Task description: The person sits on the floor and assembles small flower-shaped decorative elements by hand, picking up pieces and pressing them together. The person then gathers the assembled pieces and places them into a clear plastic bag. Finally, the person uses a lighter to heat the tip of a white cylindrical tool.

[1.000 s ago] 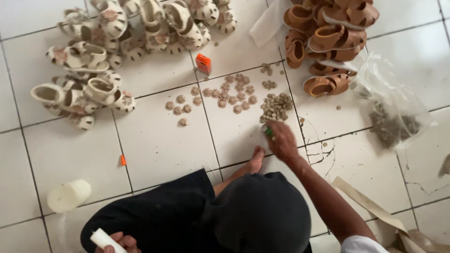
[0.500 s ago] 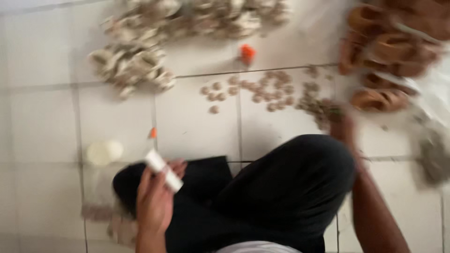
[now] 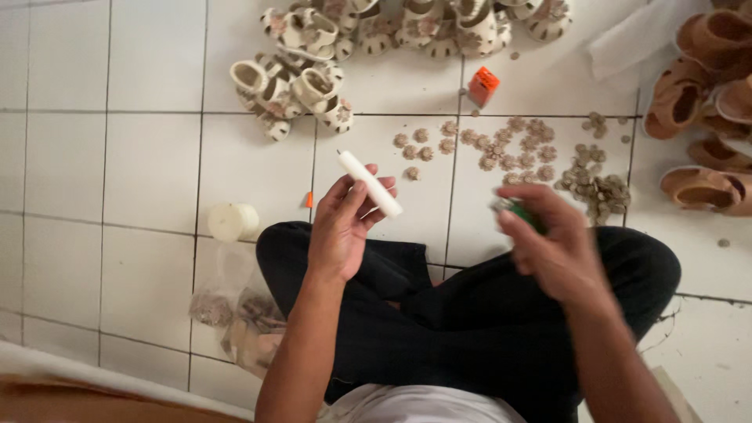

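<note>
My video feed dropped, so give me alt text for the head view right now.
Seated cross-legged on a white tile floor, a person holds a white stick in the left hand and a small green object in the right hand. Beyond lie small flower pieces, cream patterned small shoes, tan sandals and an orange box.

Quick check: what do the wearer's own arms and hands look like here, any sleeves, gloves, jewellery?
Both forearms are bare right down to the bottom edge of the view, with no sleeves showing. The left hand and right hand wear no gloves, and no rings, watch or bracelet can be seen. The right hand is slightly motion-blurred, so small details there are uncertain. Below them are black trousers on crossed legs.
</note>
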